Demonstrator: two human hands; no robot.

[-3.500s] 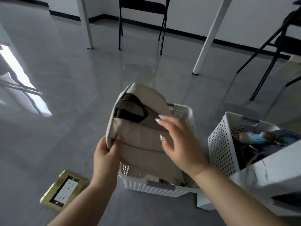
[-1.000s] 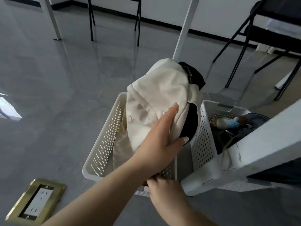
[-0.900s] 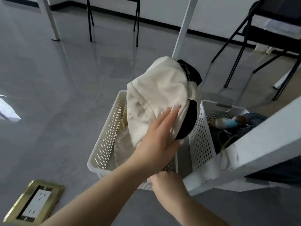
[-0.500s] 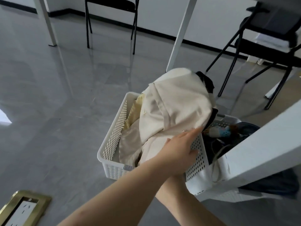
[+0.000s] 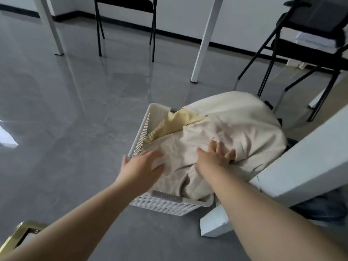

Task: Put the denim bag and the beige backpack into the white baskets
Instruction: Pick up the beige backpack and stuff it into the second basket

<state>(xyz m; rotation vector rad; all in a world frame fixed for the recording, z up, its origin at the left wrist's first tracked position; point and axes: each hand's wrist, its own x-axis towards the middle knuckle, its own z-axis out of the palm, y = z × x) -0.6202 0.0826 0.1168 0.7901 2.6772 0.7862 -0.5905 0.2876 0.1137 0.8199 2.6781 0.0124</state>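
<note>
Nearest, bottom left: corner of a brass floor socket [image 5: 17, 235] set in the grey floor [image 5: 56, 129]. Both bare forearms reach forward from the near edge.

Left hand [image 5: 140, 167]: palm down, fingers [image 5: 152, 154] spread apart, hovering at the near-left rim of the white basket [image 5: 160, 203]; slightly blurred, so contact with rim or fabric cannot be told. Nothing clamped.

Right hand [image 5: 213, 157]: palm flat on the beige backpack [image 5: 226, 132], its fingers splayed apart and pressing into the cloth, not closed around it.

Beige backpack: lies in the white basket, filling it and bulging above the rim, overhanging the right and far sides. A pale yellow lining [image 5: 169, 123] shows at the far-left corner of the basket.

Right of the basket: a white slanted beam [image 5: 301, 161] crosses the view, touching or just beside the backpack's right side; cannot tell which. Dark blue cloth [image 5: 320, 208] shows below the beam; its identity is unclear.

Farther: white table legs [image 5: 204, 40], then black folding chairs [image 5: 124, 19] near the far wall and at far right.
</note>
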